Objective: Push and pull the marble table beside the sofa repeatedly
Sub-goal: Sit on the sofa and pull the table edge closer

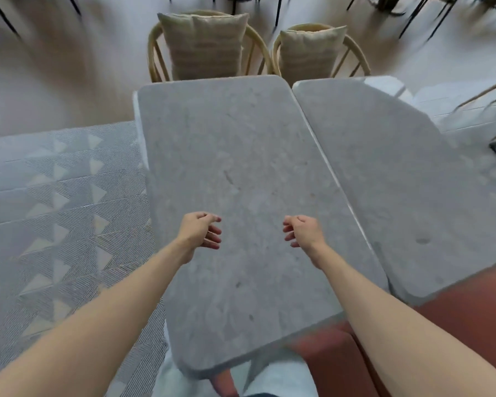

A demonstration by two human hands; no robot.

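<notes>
1. Both hands hang above the marble table (241,167), the left hand (199,233) and the right hand (304,232) about level with each other and set apart across the slab's width.
2. Each hand has its fingers loosely curled inward, holding nothing. Whether the fingertips brush the stone cannot be told from this view; they look just clear of it.
3. The slab lies directly beneath both hands and stretches away ahead of them. Its long axis runs forward from the grip, towards the two cushioned chairs (206,44) at its far end.
4. The near short edge sits behind the hands, towards the person's body, over the reddish sofa (455,325) seat. The table's long sides lie outboard of each hand, the left side closer to the left hand than the right side is to the right hand.
5. A second marble table (398,181) stands just beside the first, off to the right of the right hand, a narrow seam between the two tops.
6. Neither hand is clearly nearer the stone, so a two-handed move looks natural. My judgement: the hands must drop onto the top or reach out to the side edges, then drive along the long axis, straight away and back.
7. A skewed push risks knocking the neighbouring slab.
</notes>
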